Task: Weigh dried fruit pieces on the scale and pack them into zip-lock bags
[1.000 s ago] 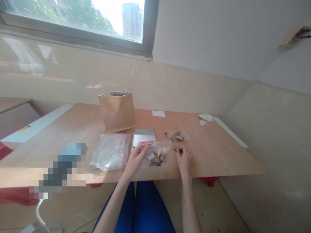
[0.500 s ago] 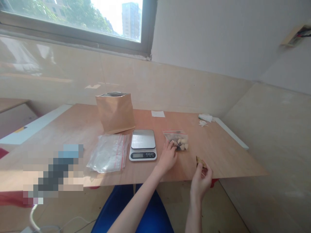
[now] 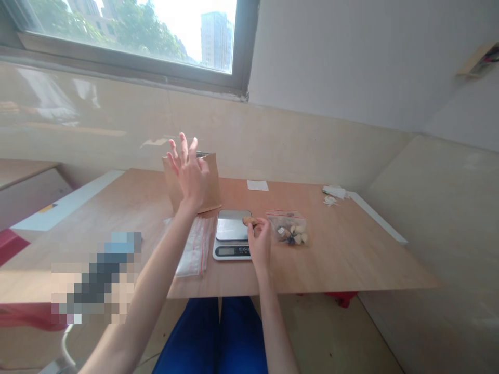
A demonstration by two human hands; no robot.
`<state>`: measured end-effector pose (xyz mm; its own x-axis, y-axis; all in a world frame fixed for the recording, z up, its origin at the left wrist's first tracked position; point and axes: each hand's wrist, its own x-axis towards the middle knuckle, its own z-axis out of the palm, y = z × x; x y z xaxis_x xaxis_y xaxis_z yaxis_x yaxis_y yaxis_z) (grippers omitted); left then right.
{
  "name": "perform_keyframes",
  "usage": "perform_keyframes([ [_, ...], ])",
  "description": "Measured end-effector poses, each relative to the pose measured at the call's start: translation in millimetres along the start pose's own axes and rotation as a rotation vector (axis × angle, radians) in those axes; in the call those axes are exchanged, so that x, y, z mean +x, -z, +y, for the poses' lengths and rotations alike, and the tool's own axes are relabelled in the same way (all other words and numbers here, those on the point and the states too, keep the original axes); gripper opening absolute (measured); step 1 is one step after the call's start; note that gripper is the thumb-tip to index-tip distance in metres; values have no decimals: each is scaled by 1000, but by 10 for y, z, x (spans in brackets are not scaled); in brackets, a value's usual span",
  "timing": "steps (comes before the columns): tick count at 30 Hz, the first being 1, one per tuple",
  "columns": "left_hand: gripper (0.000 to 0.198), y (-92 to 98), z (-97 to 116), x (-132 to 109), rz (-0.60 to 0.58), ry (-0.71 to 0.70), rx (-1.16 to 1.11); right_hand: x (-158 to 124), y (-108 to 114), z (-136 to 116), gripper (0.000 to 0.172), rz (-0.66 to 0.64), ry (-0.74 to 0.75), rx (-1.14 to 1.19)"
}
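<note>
My left hand (image 3: 189, 174) is raised with its fingers spread, in front of the upper part of a brown paper pouch (image 3: 212, 184). Nothing is in it, and whether it touches the pouch I cannot tell. Between the fingertips of my right hand (image 3: 260, 239) is a small brown piece (image 3: 248, 221), perhaps dried food. That hand is over the right side of a white kitchen scale (image 3: 230, 228) with a metal top. To its right lies a clear zip bag (image 3: 292, 228) holding pale lumps and dark pieces.
A stack of clear zip bags (image 3: 195, 249) lies left of the scale, partly behind my left forearm. A white paper (image 3: 258, 185) is near the wall. Crumpled white scraps (image 3: 333, 193) sit at the back right. A blurred-out object (image 3: 101, 275) is on the left.
My left hand has left the zip bag and moved up and left to the paper pouch. My right hand has carried the brown piece left, from the table's front edge to the scale.
</note>
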<state>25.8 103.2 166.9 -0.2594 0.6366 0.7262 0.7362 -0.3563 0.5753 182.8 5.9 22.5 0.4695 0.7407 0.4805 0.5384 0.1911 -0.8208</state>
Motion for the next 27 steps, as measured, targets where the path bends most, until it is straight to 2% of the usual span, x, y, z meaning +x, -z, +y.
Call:
perform_keyframes([
  [3,44,-8,-237,280,-115,60,92,-6,-103,31,30,-39,87,-130],
  [6,35,-34,-425,268,-198,118,128,-168,-13,-70,28,-12,151,-144],
  [9,38,52,-439,2,-80,60,117,-387,105,-315,23,-40,181,-43],
  [12,34,278,-293,-398,11,32,128,-541,128,-614,25,-91,246,53],
  [14,32,463,-187,-660,57,84,161,-585,97,-790,32,-166,320,95],
  [16,38,626,-135,-878,33,122,185,-595,55,-924,38,-266,397,100],
  [19,22,774,-194,-1099,-81,161,232,-579,-3,-1034,41,-387,462,31],
  [23,19,793,-404,-1286,-169,121,11,-513,-126,-1034,38,-525,398,-111],
  [27,21,743,-498,-1477,-179,170,-125,-332,-470,-942,27,-596,315,-185],
])
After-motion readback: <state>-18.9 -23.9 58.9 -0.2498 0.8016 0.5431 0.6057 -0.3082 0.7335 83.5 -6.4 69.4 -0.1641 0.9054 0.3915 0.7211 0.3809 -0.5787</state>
